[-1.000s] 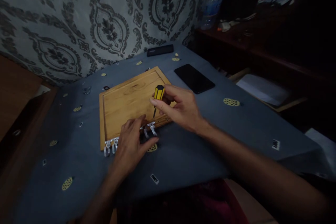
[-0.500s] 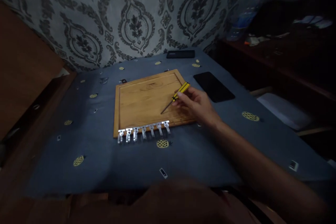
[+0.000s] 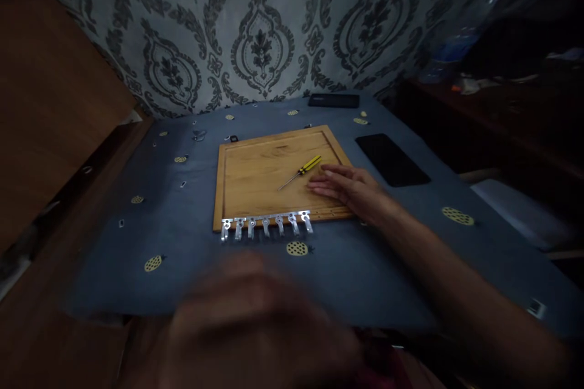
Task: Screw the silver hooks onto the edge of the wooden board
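A screwdriver [image 3: 310, 164] with a yellow and black handle lies on the wooden board [image 3: 255, 164], its shaft pointing to the lower left. Just right of the handle is my right hand [image 3: 347, 185], open, fingers stretched over the board and holding nothing. A row of several shiny metal hooks [image 3: 266, 225] runs along the board's front edge; small holes show in the edge to their right. Close to the camera, at bottom centre, my left hand [image 3: 255, 316] is smeared by motion, so its fingers and anything in them cannot be made out.
On the blue patterned cloth [image 3: 159, 228], a black phone-like slab [image 3: 392, 159] lies right of the board. A dark flat case [image 3: 334, 100] sits by the wall. Behind the board are a small black item [image 3: 233, 138] and a clear object [image 3: 199, 135]. A plastic bottle [image 3: 456, 45] stands at right.
My right hand has let go of the screwdriver, which now lies on the board. My left hand has come up blurred at the bottom. The view has shifted left.
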The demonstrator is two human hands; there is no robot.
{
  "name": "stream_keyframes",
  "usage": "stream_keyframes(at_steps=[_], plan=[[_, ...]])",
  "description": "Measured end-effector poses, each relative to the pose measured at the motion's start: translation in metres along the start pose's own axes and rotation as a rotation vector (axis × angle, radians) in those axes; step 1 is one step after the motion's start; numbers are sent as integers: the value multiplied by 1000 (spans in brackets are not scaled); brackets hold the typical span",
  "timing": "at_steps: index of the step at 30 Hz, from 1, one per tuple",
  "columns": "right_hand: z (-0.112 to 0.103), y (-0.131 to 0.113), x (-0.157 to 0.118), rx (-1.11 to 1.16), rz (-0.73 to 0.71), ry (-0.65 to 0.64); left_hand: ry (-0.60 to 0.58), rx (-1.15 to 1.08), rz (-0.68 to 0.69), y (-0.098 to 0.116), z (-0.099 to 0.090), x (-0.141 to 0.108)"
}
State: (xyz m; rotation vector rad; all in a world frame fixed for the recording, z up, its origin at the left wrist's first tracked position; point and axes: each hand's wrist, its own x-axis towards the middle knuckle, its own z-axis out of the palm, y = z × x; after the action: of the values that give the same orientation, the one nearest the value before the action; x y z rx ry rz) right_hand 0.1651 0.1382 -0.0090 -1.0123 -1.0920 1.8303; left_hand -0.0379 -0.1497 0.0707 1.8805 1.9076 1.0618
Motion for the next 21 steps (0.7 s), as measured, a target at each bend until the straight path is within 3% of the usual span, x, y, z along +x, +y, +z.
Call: stream_keyframes(at_steps=[3,6,10,21], plan=[[-3,0,-1,-85,-53,-3,-152,106,123,-18,3,56],[-2,0,-3,-160,-122,-10,-251,247,142,-49,14,81],[1,-2,-7,-211,-158,-37,-311,298,129,-72,28,83],[0,-5,-7,-285,-149,-50,-307,329,102,-74,41,87]])
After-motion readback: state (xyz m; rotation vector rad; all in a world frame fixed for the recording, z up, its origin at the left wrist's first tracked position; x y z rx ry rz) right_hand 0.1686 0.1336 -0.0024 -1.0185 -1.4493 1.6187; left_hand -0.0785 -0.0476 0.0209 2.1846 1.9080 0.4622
